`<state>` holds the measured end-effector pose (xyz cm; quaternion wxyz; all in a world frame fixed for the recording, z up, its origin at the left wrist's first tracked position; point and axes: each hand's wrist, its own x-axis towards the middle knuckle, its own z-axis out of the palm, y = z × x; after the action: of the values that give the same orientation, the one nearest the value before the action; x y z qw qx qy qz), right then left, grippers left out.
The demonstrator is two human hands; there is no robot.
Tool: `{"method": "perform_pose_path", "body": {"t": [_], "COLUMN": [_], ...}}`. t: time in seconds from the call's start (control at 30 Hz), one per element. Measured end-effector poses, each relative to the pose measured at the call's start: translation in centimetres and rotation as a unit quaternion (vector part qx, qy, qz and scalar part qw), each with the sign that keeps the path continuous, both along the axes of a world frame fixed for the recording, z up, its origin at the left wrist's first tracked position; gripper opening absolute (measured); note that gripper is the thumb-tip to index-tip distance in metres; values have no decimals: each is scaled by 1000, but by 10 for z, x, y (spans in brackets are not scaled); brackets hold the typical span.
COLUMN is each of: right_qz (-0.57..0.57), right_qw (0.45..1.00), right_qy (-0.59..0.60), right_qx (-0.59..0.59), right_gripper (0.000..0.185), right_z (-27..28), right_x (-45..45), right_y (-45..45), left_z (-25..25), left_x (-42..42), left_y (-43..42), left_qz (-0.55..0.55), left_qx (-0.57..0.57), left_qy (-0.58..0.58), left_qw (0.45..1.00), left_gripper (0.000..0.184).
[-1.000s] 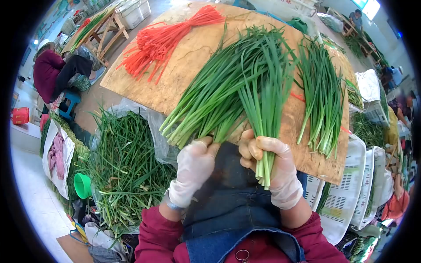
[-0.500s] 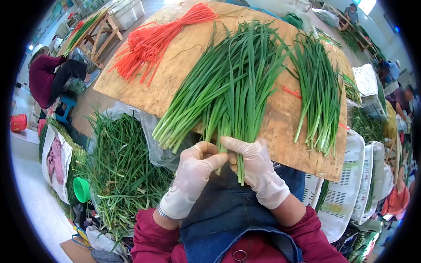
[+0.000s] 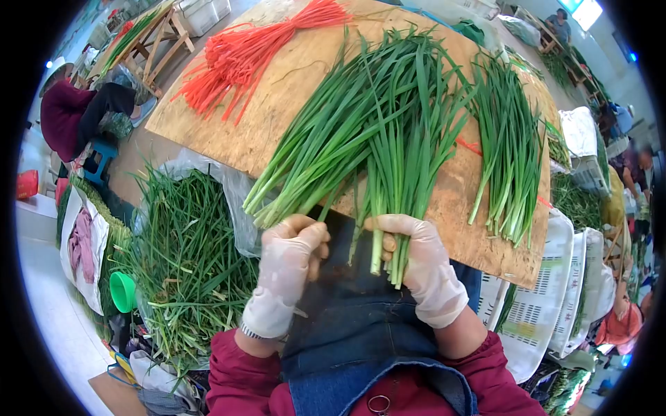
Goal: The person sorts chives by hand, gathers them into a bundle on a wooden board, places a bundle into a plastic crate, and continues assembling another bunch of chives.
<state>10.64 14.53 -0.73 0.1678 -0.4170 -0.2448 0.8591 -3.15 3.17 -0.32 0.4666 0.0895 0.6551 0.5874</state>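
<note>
A large pile of garlic chives lies on the wooden board, pale stalk ends toward me. My right hand, in a whitish glove, is closed around a small bunch of chives near its cut ends, which stick out below the fingers over the board's edge. My left hand, gloved too, is left of it with the fingers curled together, just under the pile's stalk ends. A thin pale strip shows below its palm; what the fingers pinch, if anything, is hidden.
Red ties lie at the board's back left. A separate chive bunch rests at the right. Loose leaves fill a plastic-lined heap at lower left, beside a green cup. White crates stand right. A person sits at left.
My left hand has come away from the stalks, moving left. My right hand has shifted slightly right with its bunch, opening a gap between that bunch and the left pile.
</note>
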Motion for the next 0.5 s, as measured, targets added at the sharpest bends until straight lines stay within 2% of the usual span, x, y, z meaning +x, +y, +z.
{"method": "perform_pose_path", "body": {"t": [0.07,0.17,0.2,0.27,0.33,0.43,0.5], "right_qz": [-1,-3,-8,-29,-50,-31,22], "right_qw": [998,996,996,997,997,996,993], "right_qy": [24,31,38,19,17,25,73], "right_qx": [-56,-78,-86,-62,-51,-76,-86], "right_gripper": [17,18,18,21,22,23,23], "right_z": [6,4,4,5,2,8,8], "right_x": [5,5,5,4,4,7,17], "right_y": [4,6,6,4,3,6,15], "left_z": [-5,-23,-15,-23,-23,-29,-26], "left_x": [-6,2,6,15,23,27,24], "left_y": [-3,-2,3,11,20,25,26], "left_qz": [-42,-103,-126,-140,-143,-111,-91], "left_qx": [-36,-46,-92,-87,-71,-28,1], "left_qy": [101,302,277,259,179,88,2], "left_qw": [993,947,948,952,971,989,996], "left_gripper": [13,20,21,21,23,22,21]}}
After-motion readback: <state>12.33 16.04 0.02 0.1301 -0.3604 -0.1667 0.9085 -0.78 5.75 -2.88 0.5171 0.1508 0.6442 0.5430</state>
